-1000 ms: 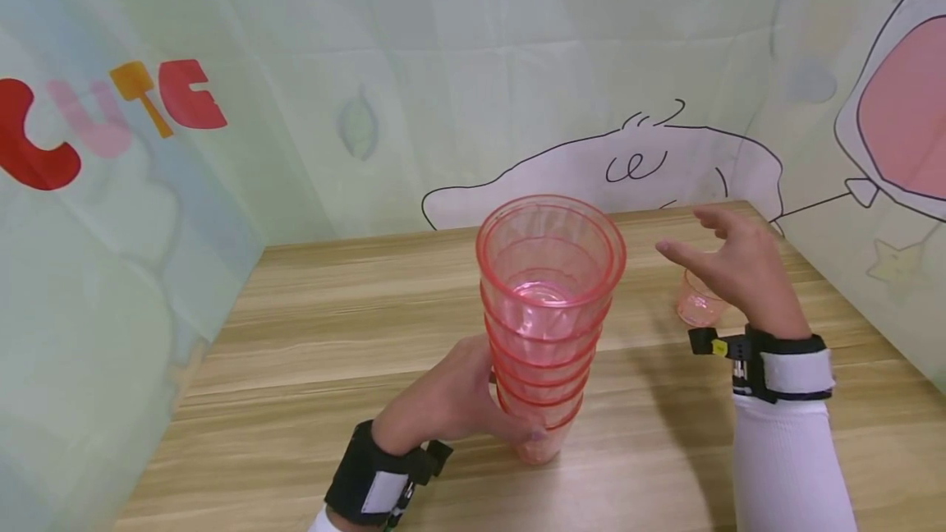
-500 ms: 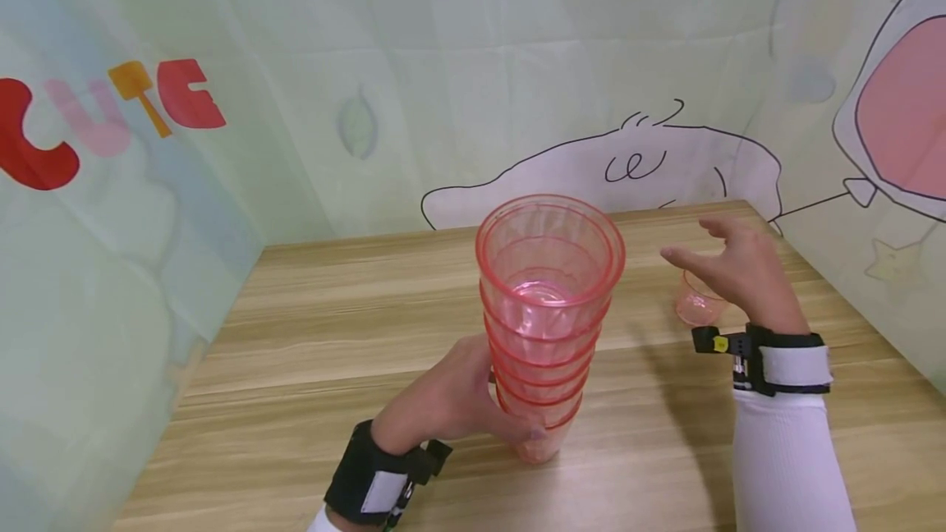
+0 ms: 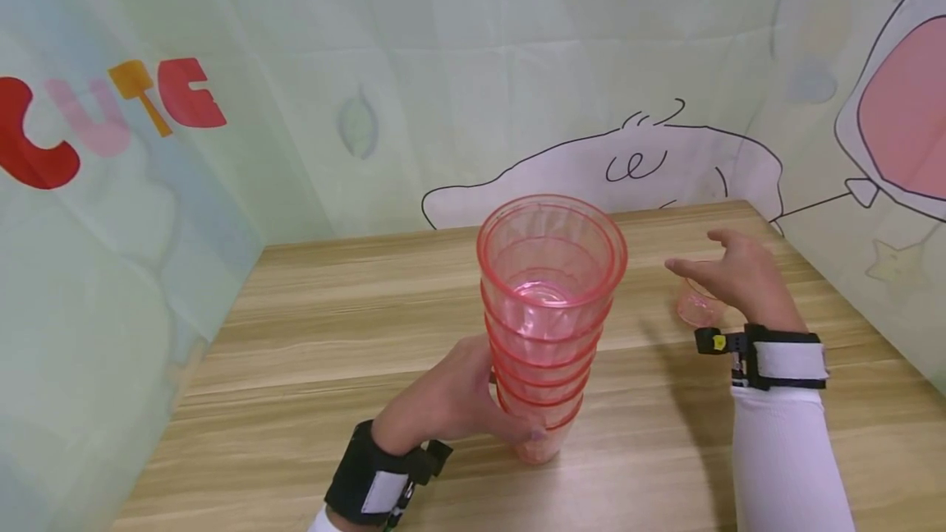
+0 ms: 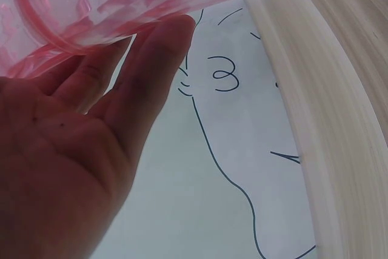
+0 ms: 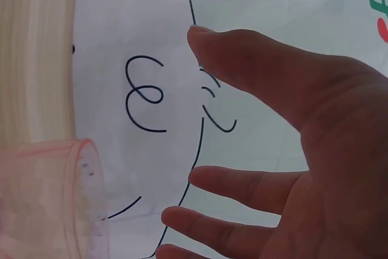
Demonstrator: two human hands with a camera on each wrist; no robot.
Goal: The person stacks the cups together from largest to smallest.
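A tall stack of nested clear pink cups (image 3: 543,327) with red rims stands upright near the middle of the table. My left hand (image 3: 466,401) grips it low down, thumb across the front; in the left wrist view the fingers (image 4: 151,77) lie along the side of the cups. At the right, a single clear pink cup (image 3: 696,302) stands on the table, partly covered by my right hand (image 3: 746,277). That hand is spread over the cup with thumb and fingers apart. The right wrist view shows the cup's rim (image 5: 88,192) below the fingers, with a gap between.
The wood-grain table (image 3: 332,327) ends at a back edge against a pale printed cloth (image 3: 443,89). More cloth rises along the left and right sides, with "CUTE" lettering (image 3: 133,97) on the left and a balloon drawing (image 3: 909,105) on the right.
My right hand has come down slightly and a little to the right, closer over the single cup. The left hand and the stack have stayed in place.
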